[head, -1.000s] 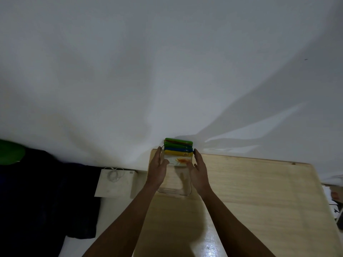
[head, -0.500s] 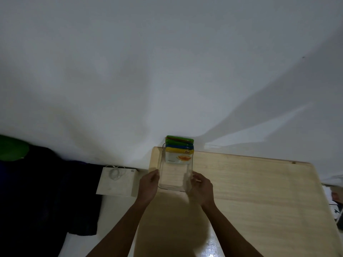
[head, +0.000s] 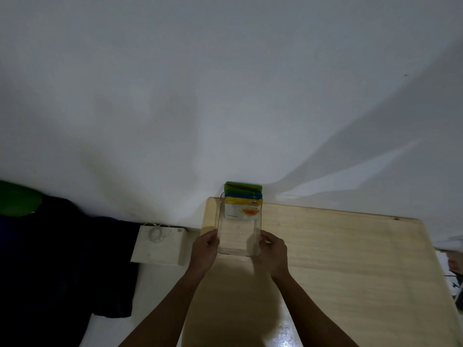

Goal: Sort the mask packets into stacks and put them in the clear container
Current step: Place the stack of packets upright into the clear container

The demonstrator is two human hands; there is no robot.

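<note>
A clear container (head: 238, 250) stands on the wooden table (head: 338, 259) near its far left corner. Mask packets (head: 243, 206) stand upright in its far end: a yellow one in front, blue and green ones behind. My left hand (head: 204, 251) grips the container's near left side. My right hand (head: 271, 254) grips its near right side. The near half of the container holds nothing.
A white wall rises right behind the table. A white box (head: 160, 246) with a coiled white cable on it sits left of the table. Dark cloth (head: 62, 259) and a green object (head: 17, 200) lie further left. Some items show at the right edge.
Both hands slid back from the packets at the container's far end to its near end and now grip its sides. The packets stayed in place.
</note>
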